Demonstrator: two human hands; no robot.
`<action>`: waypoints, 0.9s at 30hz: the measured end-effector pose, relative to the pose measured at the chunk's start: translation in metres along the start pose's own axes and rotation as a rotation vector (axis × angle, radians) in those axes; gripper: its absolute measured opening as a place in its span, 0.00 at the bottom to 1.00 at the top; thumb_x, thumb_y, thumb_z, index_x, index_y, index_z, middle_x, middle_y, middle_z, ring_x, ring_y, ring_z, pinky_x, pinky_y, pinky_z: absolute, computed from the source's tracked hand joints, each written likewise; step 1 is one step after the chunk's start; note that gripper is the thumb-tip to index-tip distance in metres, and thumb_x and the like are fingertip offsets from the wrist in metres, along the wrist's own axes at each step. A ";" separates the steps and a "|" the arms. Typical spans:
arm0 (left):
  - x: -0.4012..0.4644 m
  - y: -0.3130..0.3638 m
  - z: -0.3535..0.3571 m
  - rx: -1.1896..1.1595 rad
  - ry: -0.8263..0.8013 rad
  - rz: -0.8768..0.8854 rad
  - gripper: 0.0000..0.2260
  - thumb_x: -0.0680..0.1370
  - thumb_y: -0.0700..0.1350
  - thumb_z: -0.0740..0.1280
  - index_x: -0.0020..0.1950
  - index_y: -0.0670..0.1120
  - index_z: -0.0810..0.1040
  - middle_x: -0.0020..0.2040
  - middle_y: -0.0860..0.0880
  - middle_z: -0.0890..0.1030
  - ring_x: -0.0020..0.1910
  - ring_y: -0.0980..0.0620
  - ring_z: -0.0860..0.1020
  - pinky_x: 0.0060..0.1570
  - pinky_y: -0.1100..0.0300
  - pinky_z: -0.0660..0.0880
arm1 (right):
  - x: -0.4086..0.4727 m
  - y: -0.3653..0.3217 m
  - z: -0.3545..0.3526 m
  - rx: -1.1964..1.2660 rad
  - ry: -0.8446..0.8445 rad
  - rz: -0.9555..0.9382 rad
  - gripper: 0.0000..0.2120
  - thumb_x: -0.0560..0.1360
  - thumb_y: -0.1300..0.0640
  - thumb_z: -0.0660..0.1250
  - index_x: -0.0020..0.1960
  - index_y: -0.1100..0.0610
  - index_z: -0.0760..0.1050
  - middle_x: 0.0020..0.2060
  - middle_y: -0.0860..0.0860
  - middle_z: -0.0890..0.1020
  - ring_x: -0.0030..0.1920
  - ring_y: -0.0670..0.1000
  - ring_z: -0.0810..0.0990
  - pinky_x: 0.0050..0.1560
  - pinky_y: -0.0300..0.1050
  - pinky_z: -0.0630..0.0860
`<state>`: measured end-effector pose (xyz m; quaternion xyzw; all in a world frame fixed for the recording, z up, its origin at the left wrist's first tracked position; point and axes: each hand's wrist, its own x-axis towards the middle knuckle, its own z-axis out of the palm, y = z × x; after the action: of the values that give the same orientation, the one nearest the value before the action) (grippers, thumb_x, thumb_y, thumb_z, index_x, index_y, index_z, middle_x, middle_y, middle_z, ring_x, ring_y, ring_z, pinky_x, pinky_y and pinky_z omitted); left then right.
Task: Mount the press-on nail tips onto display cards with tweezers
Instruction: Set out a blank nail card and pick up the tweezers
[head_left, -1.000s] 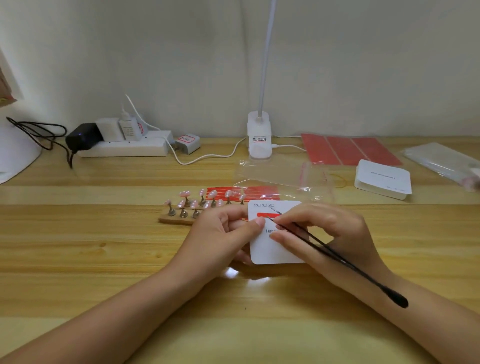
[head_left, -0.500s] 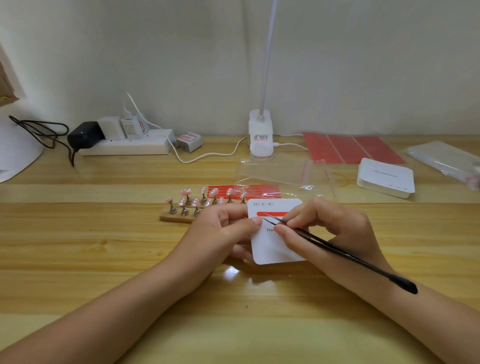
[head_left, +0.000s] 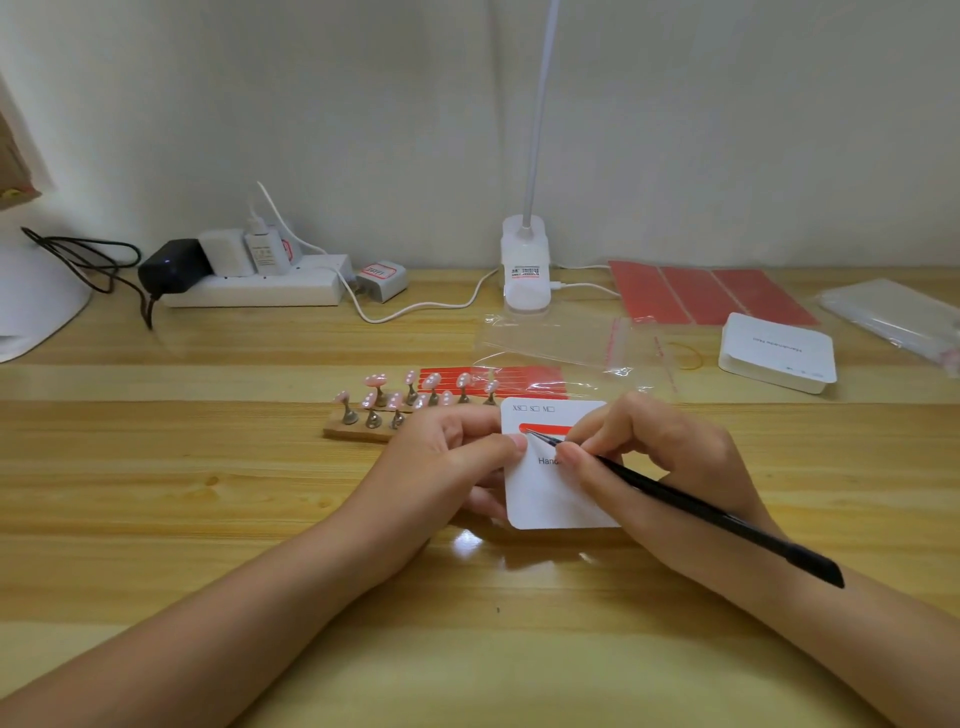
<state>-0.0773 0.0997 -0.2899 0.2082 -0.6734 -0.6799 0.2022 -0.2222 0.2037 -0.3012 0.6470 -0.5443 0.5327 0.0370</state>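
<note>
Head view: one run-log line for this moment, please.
left hand holds display card | right hand holds tweezers | tips at red strip | nail tips on stand

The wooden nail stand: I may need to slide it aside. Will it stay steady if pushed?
The wooden nail stand is a low, flat block, so it probably slides rather than tips. The pink nail tips perch on thin pegs, so a jolt might knock some loose.
</note>
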 end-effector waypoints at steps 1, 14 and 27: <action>0.000 0.000 0.000 0.003 0.001 0.000 0.11 0.70 0.43 0.63 0.46 0.49 0.84 0.41 0.48 0.85 0.39 0.52 0.83 0.32 0.62 0.79 | 0.000 0.000 0.000 0.012 -0.006 0.007 0.09 0.71 0.61 0.70 0.35 0.59 0.72 0.33 0.52 0.81 0.34 0.51 0.80 0.33 0.46 0.76; -0.002 0.005 0.004 0.016 0.054 -0.013 0.13 0.77 0.34 0.60 0.44 0.45 0.83 0.40 0.46 0.84 0.37 0.50 0.82 0.30 0.62 0.79 | 0.001 0.001 0.000 0.003 -0.032 -0.035 0.07 0.69 0.65 0.69 0.35 0.62 0.72 0.33 0.54 0.80 0.33 0.49 0.79 0.32 0.45 0.75; -0.002 0.005 0.005 0.060 0.065 -0.018 0.12 0.77 0.34 0.61 0.45 0.46 0.82 0.41 0.45 0.84 0.37 0.49 0.81 0.31 0.61 0.78 | 0.000 0.002 0.001 -0.011 -0.036 -0.044 0.08 0.69 0.65 0.69 0.34 0.62 0.72 0.32 0.55 0.80 0.36 0.38 0.75 0.33 0.33 0.73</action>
<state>-0.0784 0.1046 -0.2852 0.2425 -0.6846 -0.6540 0.2116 -0.2233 0.2023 -0.3029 0.6682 -0.5333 0.5170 0.0424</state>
